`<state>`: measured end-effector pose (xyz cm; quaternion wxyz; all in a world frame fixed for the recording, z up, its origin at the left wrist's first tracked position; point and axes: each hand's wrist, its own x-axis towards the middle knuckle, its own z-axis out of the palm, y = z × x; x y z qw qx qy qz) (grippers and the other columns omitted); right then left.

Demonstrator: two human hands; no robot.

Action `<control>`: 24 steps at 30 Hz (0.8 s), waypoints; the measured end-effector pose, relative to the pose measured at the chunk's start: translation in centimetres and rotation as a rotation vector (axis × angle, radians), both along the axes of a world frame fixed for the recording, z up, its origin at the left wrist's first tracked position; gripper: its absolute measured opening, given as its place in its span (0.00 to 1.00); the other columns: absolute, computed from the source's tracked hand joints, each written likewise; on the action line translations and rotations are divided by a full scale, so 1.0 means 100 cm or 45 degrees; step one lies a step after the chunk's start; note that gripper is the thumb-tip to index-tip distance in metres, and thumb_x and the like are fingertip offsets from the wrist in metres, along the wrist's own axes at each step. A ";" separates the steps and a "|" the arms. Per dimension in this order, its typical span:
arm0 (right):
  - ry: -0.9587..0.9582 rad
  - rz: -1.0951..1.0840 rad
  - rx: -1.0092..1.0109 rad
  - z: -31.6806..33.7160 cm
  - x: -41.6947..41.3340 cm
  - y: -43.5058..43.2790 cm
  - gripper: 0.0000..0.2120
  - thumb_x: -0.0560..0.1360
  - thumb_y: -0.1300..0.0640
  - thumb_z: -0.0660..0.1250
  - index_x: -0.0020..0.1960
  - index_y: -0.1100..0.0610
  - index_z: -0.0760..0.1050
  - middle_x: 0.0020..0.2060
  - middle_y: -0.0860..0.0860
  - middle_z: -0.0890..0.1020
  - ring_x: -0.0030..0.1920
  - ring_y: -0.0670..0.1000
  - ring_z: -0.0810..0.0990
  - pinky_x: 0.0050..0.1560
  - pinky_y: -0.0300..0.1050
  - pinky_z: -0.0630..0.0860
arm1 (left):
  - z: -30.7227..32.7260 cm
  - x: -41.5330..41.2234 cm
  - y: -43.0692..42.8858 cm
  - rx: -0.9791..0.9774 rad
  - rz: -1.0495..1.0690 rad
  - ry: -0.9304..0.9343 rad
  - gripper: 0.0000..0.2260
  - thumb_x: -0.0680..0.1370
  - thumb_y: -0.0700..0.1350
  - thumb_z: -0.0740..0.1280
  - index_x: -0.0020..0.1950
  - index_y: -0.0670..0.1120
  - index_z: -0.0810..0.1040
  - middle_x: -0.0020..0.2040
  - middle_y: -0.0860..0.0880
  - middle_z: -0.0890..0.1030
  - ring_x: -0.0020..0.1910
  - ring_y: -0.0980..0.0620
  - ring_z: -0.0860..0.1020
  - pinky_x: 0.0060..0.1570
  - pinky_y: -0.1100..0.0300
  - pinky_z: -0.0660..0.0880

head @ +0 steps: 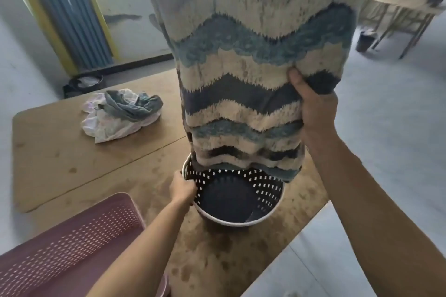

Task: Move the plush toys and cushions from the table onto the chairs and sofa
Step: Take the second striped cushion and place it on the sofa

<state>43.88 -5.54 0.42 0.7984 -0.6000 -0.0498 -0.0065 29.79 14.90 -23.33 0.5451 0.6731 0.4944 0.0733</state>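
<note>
A large cushion [253, 50] with wavy blue, teal and cream stripes fills the upper middle of the head view. It hangs upright in the air, its lower end just inside a round dark perforated basket [265, 214] that stands on the wooden table [60, 159]. My right hand [313, 108] grips the cushion's right edge, thumb pressed into the fabric. My left hand [183, 188] holds the basket's white rim on its left side. The basket's floor looks bare.
A heap of crumpled cloth [120, 113], white and grey-blue, lies on the table's far left part. A pink perforated crate [67, 246] sits at the near left corner. A second table [405, 7] and a dark bin [365, 41] stand at the back right. Another bin [84, 84] is behind the table.
</note>
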 end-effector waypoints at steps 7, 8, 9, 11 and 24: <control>-0.173 -0.125 0.113 0.058 0.016 -0.045 0.28 0.68 0.51 0.81 0.65 0.59 0.79 0.56 0.49 0.86 0.54 0.47 0.86 0.55 0.45 0.83 | -0.008 0.007 0.008 -0.027 -0.088 0.068 0.16 0.71 0.38 0.60 0.58 0.41 0.74 0.56 0.35 0.81 0.49 0.38 0.80 0.45 0.42 0.83; -0.171 -0.132 0.111 0.061 0.016 -0.050 0.28 0.68 0.51 0.81 0.65 0.58 0.79 0.56 0.48 0.86 0.54 0.47 0.86 0.56 0.46 0.83 | 0.006 0.009 0.006 -0.008 -0.097 0.042 0.19 0.74 0.42 0.63 0.64 0.39 0.72 0.63 0.36 0.79 0.56 0.38 0.79 0.56 0.41 0.80; -0.166 -0.140 0.105 0.062 0.014 -0.056 0.28 0.68 0.51 0.81 0.64 0.58 0.79 0.56 0.47 0.86 0.54 0.47 0.86 0.56 0.45 0.83 | 0.026 0.013 0.004 0.025 -0.080 -0.029 0.26 0.77 0.49 0.65 0.71 0.39 0.68 0.69 0.37 0.75 0.64 0.38 0.76 0.65 0.41 0.75; -0.177 -0.143 0.094 0.062 0.010 -0.064 0.28 0.68 0.51 0.81 0.64 0.57 0.79 0.56 0.46 0.86 0.54 0.46 0.86 0.56 0.44 0.83 | 0.084 0.026 -0.007 0.085 -0.043 -0.329 0.36 0.81 0.65 0.56 0.80 0.41 0.60 0.78 0.40 0.66 0.76 0.44 0.66 0.76 0.46 0.62; -0.514 -0.246 -0.499 0.066 -0.089 -0.204 0.19 0.73 0.37 0.69 0.62 0.31 0.71 0.59 0.28 0.79 0.65 0.35 0.77 0.66 0.36 0.74 | 0.271 0.087 -0.176 -0.126 -0.509 -1.311 0.28 0.73 0.66 0.70 0.65 0.48 0.80 0.57 0.51 0.86 0.57 0.52 0.84 0.60 0.49 0.81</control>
